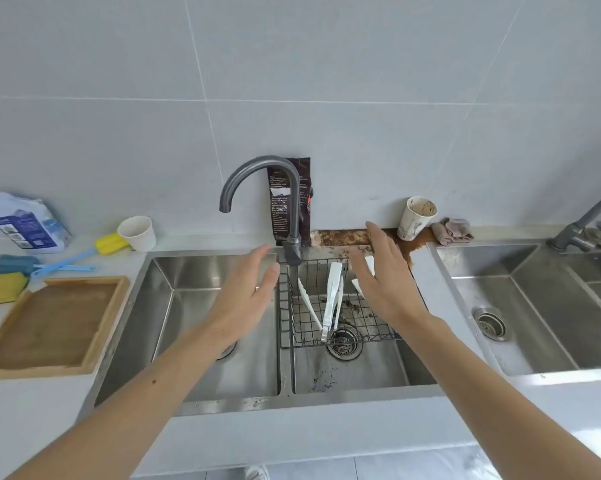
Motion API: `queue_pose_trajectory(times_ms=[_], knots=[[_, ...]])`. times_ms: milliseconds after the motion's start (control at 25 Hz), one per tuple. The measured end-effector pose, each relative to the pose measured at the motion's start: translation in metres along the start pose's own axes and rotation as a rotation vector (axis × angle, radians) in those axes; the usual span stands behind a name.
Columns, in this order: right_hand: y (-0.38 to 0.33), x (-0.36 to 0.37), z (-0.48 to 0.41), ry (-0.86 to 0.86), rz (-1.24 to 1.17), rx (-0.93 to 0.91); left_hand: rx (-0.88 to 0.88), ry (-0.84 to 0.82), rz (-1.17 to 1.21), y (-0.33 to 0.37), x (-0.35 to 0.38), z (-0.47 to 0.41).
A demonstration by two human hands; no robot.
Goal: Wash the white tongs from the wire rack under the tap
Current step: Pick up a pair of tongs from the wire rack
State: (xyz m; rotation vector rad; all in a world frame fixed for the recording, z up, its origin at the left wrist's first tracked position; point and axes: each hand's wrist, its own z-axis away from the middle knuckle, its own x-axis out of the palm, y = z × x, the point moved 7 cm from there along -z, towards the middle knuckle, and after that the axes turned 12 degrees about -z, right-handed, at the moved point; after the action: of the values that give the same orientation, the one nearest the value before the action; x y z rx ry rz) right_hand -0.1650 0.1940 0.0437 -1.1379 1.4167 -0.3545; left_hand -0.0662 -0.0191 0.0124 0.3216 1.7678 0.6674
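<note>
**Open hands above the double sink; tongs in the rack**

The white tongs [333, 299] stand nearly upright in the wire rack [375, 330], joined end down and tips up. The rack sits in the right basin of the sink [222, 407], against the basin's far edge and just right of the divider, below the base of the tap [294, 216].

The left hand [247, 292] hovers over the far right corner of the left basin, fingers straight and pressed together, holding nothing. The right hand [385, 282] hovers over the right side of the rack, fingers straight and slightly spread. It hides part of a white item beneath it, and whether it touches that item cannot be told.

A second white utensil [307, 306] leans at the rack's left side. Along the counter's back edge stand a dark packet [285, 206], a stained paper cup [415, 220] and a crumpled cloth [453, 230]. A wooden tray [53, 327] lies on the counter left of the sink.
</note>
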Motion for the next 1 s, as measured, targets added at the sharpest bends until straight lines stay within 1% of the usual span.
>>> queue_pose_trajectory(times_ms=[160, 360, 520, 680, 1000], knots=[[0.025, 0.031, 0.002, -0.017, -0.08, 0.16, -0.062, -0.109, 0.069, -0.025, 0.029, -0.01], [0.055, 0.056, 0.005, 0.022, -0.107, 0.318, -0.089, -0.23, 0.187, -0.045, 0.062, -0.021], [0.086, 0.067, 0.01, 0.035, -0.197, 0.51, -0.168, -0.318, 0.265, -0.051, 0.089, -0.024], [0.113, 0.077, 0.008, 0.02, -0.235, 0.629, -0.242, -0.409, 0.312, -0.053, 0.12, -0.025], [0.179, 0.099, -0.006, -0.133, -0.306, 0.764, -0.463, -0.507, 0.303, -0.059, 0.188, -0.035]])
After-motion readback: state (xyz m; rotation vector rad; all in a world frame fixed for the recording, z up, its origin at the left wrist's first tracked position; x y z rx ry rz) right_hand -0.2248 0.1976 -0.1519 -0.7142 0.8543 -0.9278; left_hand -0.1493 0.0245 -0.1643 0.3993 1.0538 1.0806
